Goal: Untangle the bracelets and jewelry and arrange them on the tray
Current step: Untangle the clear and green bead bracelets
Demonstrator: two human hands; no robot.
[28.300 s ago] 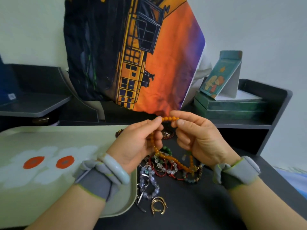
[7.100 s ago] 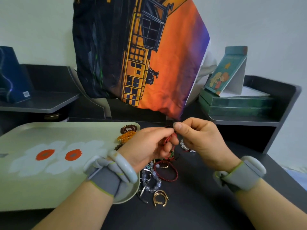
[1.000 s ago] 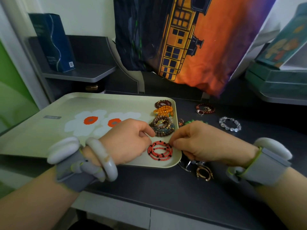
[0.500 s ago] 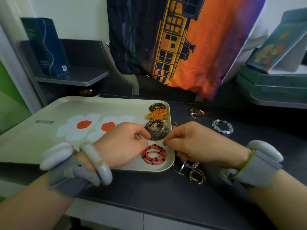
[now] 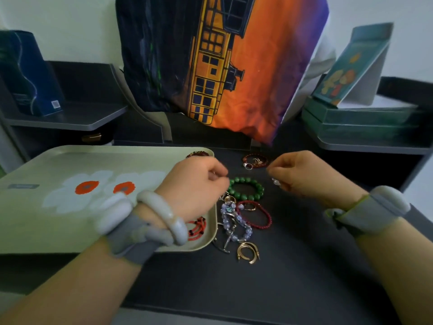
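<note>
The pale green flowered tray (image 5: 70, 152) lies at the left. A red coral bracelet (image 5: 198, 227) shows at its near right corner and a dark one (image 5: 198, 153) at its far corner; my left hand (image 5: 194, 181) hides the others. That hand hovers curled, its fingertips at the left edge of a green bead bracelet (image 5: 246, 191). My right hand (image 5: 304, 174) is curled over a clear bead bracelet (image 5: 276, 182), of which one bead shows. A tangle of lavender beads (image 5: 234, 221), a dark red bracelet (image 5: 257, 216) and gold hoops (image 5: 248, 253) lies below on the black desk.
A brown bracelet with a ring (image 5: 255, 160) lies behind the hands. A printed cushion (image 5: 222, 66) leans at the back. A blue box (image 5: 28, 73) stands on the left shelf, green boxes (image 5: 358, 120) on the right one.
Both hands have left the red coral bracelet on the tray and moved right, over the desk. The left is now at the green bracelet, the right at the clear one.
</note>
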